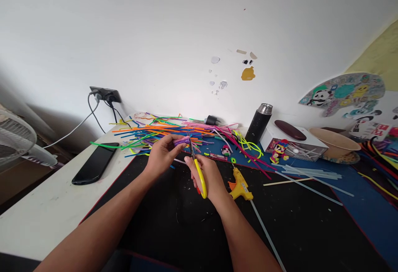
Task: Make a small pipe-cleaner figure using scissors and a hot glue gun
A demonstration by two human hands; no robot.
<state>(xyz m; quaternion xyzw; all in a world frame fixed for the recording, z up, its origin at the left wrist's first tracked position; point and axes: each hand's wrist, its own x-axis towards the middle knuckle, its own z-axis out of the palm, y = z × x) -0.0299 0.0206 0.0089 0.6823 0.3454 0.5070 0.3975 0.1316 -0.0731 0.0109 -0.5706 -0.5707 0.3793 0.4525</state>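
Over the black mat (168, 234) on the white desk (40, 218), I hold my two hands close together, right beside each other. My left grip (164, 154) is closed in a pinch, thumb against fingers, on a small fuzzy purple piece (181, 141), whose end pokes out to the right beyond my fingertips. My right grip (207, 175) is wrapped around the yellow-handled scissors (201, 177), with the blades pointing up and away from me. So the purple piece lies inside my left pinch and just beyond my right grip, its free end at the blades; I cannot tell whether they are pressing into it or how wide they stand. Behind my hands, colourful fuzzy stems (149, 130) lie heaped along the wall. To my right a yellow glue gun (240, 184) rests on the mat, and its pale label (245, 187) is too small for me to read. A little pink packet (218, 156) near the stems carries print I can't make out either. Far right on the wall, below panda stickers (345, 93), a pale sheet (367, 130) bears black and red characters, too small to read. I can read no brand on the black phone (95, 165) at my left.
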